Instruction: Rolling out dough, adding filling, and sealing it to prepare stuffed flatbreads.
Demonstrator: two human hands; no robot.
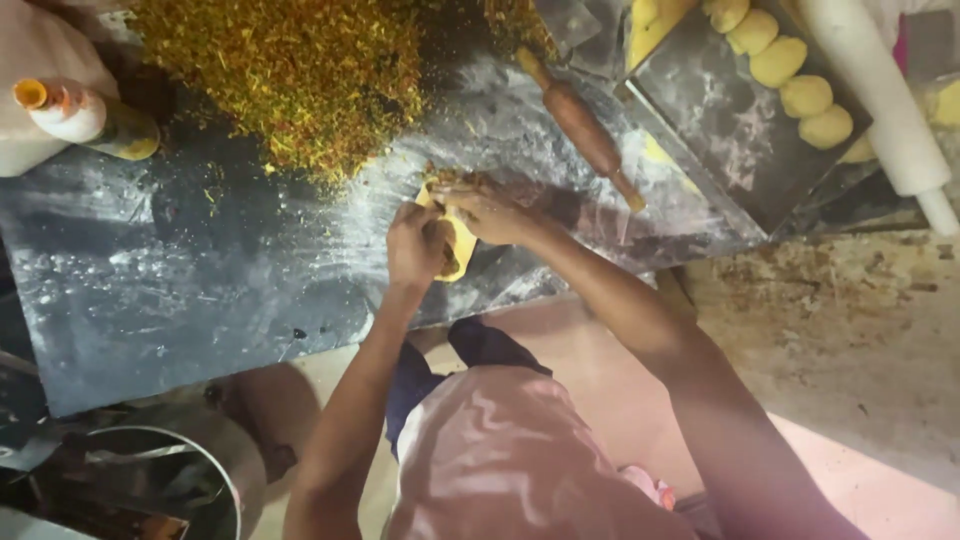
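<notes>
dough sheet point(458, 245) pinched between both hands (left hand point(416, 246), right hand point(487, 210)).

Filling heap point(300, 70) behind hands, rolling pin point(583, 128) right.

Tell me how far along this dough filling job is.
Done: dough balls sit shaped on the tray, and a filling heap is ready. In hand: left hand and right hand fold one yellow dough piece around filling. Left: the balls on the tray are unrolled; the rolling pin lies idle.
</notes>
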